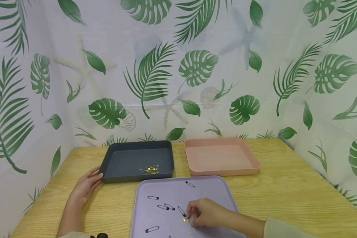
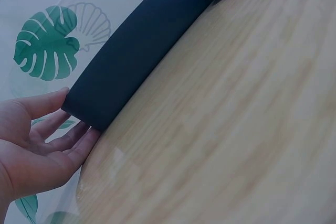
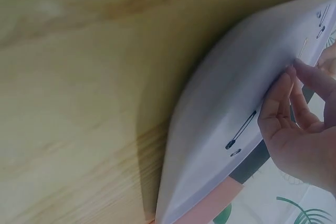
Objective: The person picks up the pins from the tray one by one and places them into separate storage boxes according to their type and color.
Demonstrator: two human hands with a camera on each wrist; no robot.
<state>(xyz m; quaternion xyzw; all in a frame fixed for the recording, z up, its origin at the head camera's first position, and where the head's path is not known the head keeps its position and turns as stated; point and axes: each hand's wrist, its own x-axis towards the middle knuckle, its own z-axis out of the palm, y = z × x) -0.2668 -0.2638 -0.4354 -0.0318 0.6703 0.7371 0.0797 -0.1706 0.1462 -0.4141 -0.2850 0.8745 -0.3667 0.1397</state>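
Observation:
In the head view my left hand (image 1: pixel 84 185) rests against the near left corner of the dark grey tray (image 1: pixel 116 178). The left wrist view shows its fairly straight fingers (image 2: pixel 79 148) touching that tray's end wall. A small cluster of gold safety pins (image 1: pixel 151 169) lies inside the dark tray. Over the lilac tray (image 1: pixel 145 185), my right hand (image 1: pixel 206 213) has thumb and index finger brought together at some gold safety pins (image 1: pixel 185 220), pinching one. Its fingertips partly hide that pin. Black safety pins (image 1: pixel 181 211) lie scattered nearby on the lilac tray.
A pink tray (image 1: pixel 220 155) sits at the back right, beside the dark one. All three trays stand on a wooden table (image 1: pixel 285 191). Behind it hangs a leaf-patterned cloth (image 1: pixel 214 109). A small dark round object (image 1: pixel 102 235) shows at the bottom edge.

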